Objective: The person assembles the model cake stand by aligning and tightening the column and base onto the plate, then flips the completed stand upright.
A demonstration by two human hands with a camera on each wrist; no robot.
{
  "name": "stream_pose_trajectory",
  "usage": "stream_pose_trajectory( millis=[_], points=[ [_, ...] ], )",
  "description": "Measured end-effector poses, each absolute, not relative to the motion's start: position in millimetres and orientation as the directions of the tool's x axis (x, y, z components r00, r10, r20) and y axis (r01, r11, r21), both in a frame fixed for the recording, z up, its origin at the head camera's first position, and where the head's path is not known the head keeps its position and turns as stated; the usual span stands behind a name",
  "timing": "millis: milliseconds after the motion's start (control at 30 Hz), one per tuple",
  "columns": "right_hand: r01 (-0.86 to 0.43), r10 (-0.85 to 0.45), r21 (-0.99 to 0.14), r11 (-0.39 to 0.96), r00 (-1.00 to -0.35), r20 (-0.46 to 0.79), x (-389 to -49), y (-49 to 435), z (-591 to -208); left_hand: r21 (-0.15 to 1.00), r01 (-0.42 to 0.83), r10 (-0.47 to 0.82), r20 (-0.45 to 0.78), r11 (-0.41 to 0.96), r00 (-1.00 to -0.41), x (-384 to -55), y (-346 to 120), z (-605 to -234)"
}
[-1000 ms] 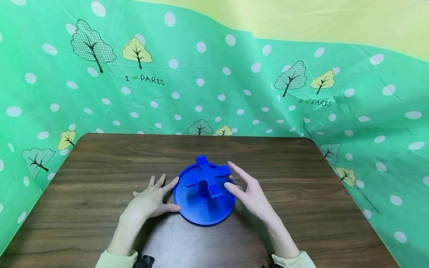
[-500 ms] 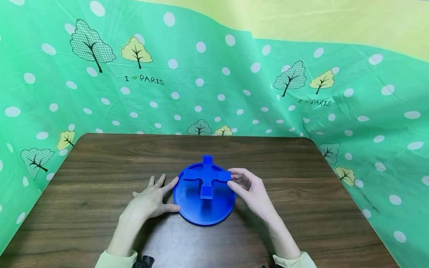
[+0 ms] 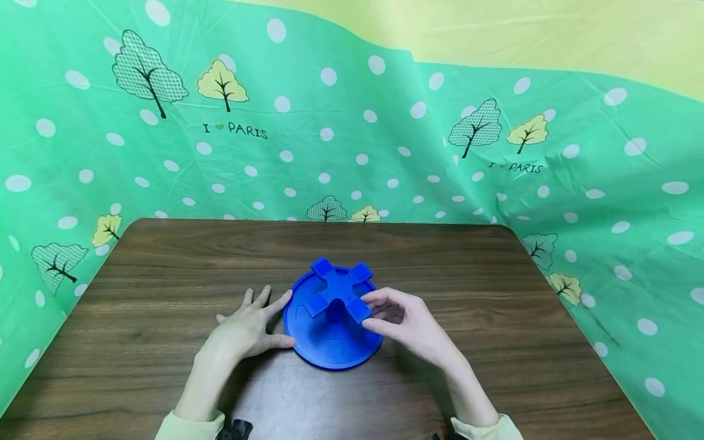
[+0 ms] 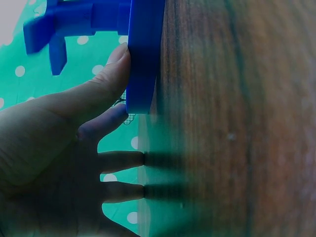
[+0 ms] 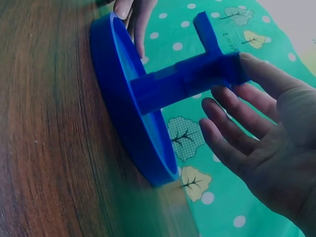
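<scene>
A blue round base (image 3: 330, 351) with a raised rim lies on the table. From its middle rises a blue post (image 5: 168, 84), topped by a blue cross-shaped piece (image 3: 340, 286) with four flat arms. My right hand (image 3: 409, 321) pinches the end of the cross's near right arm between thumb and index finger; its other fingers stay off the piece in the right wrist view. At the base's left rim, my left hand (image 3: 244, 330) rests its thumb and index fingertip, with the remaining fingers spread towards the tabletop.
The dark wood-grain table (image 3: 181, 263) runs out on all sides of the base. Behind it and to its sides hangs a green dotted cloth (image 3: 341, 146) printed with trees. Black straps (image 3: 236, 429) show at the wrists.
The cross has turned clockwise as seen from above. My right hand, loosely beside it a second ago, now pinches one arm and has come nearer me. The left hand and base stay put.
</scene>
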State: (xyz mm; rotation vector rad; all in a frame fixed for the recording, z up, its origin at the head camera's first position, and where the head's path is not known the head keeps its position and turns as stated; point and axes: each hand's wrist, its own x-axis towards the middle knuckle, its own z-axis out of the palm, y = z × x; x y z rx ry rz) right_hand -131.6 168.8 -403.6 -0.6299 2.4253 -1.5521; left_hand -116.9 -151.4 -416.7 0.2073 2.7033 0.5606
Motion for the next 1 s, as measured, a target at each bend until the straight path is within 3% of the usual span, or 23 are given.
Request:
stream_pose_trajectory(
  millis=[200,500,800,1000],
  points=[
    [-0.275,-0.461,-0.899,0.34,-0.882,0.096,-129,167,-400,0.406,0.064,0.212,-0.333,0.912,-0.919,-117,-151,-417],
    [-0.278,-0.193,-0.915,0.294,-0.954,0.228,-138,172,-402,0.407,0.066,0.215,-0.332,0.911,-0.919,-118,-152,-418],
    [-0.234,-0.338,-0.889,0.392,-0.936,0.098,-141,171,-410,0.406,0.064,0.212,-0.331,0.912,-0.92,-117,-152,-417],
    [-0.219,-0.293,-0.888,0.403,-0.951,0.102,-141,171,-410,0.408,0.063,0.212,-0.332,0.911,-0.919,-117,-152,-417]
  ],
)
